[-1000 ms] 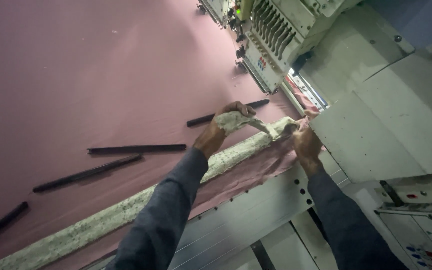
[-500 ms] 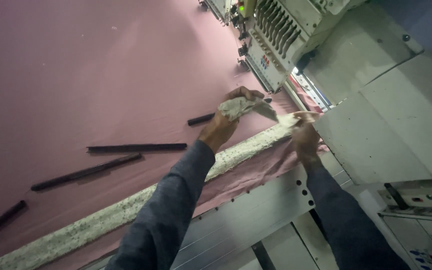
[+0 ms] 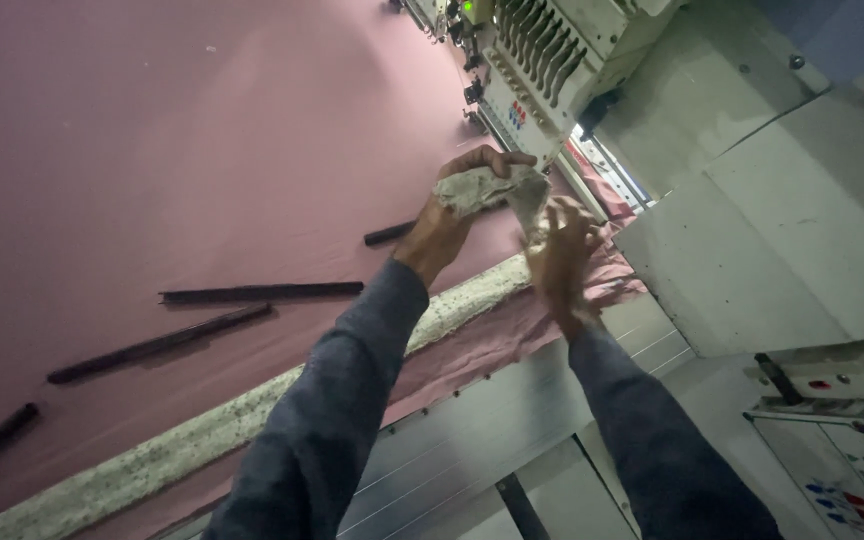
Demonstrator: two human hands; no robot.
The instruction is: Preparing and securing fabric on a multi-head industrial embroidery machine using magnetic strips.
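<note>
We see, at the centre of the frame, a crumpled off-white speckled strip of fabric [image 3: 482, 188] held in the air between both hands, above the pink cloth sheet [image 3: 202, 130] stretched over the tabletop. The left hand [image 3: 457, 205] is closed around the bunched end, fingers curled over its top. The right hand [image 3: 560, 255], blurred, lies just below and to the right, touching the hanging tail; we cannot tell whether it grips it. From there the strip's long axis runs down and left along the near edge of the pink sheet towards the lower left corner. Several black rods [image 3: 260, 293] lie on the sheet at centre left, well apart from the hands. The white embroidery machine head [image 3: 542, 50] stands at upper centre. Compared with half a second earlier, both hands are higher and closer together, and the right hand has left the sheet's edge.
</note>
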